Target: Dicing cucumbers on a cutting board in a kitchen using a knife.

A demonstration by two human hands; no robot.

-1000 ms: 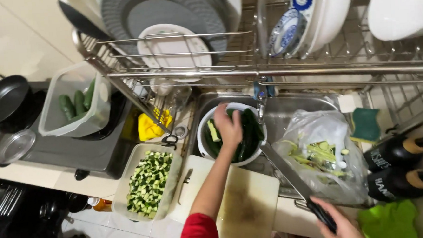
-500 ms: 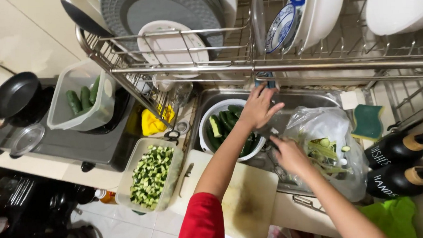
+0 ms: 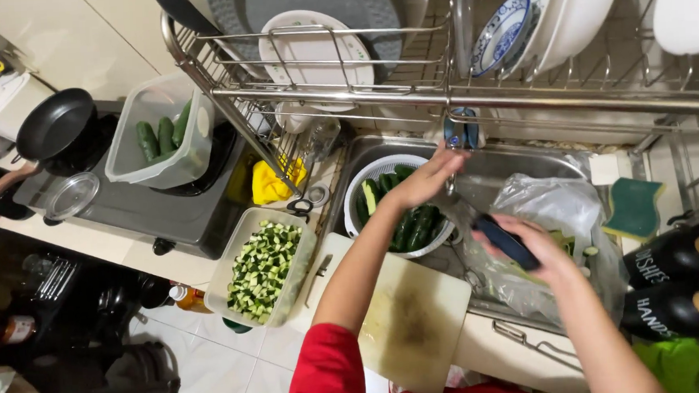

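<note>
The left hand (image 3: 427, 178) reached over the white colander (image 3: 380, 171) of whole cucumbers (image 3: 415, 225) in the sink (image 3: 515, 164), fingers near the tap (image 3: 459, 131). The right hand (image 3: 531, 247) gripped a dark-handled knife (image 3: 505, 242) above a clear plastic bag (image 3: 557, 209). A tub of diced cucumber (image 3: 263, 261) sat beside the cutting board (image 3: 412, 321) on the bench (image 3: 88, 234).

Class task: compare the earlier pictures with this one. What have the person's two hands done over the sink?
The left hand left the colander of cucumbers and rose toward the tap. The right hand carried the dark-handled knife up over the sink. Cutting board and diced cucumber tub stayed put.
</note>
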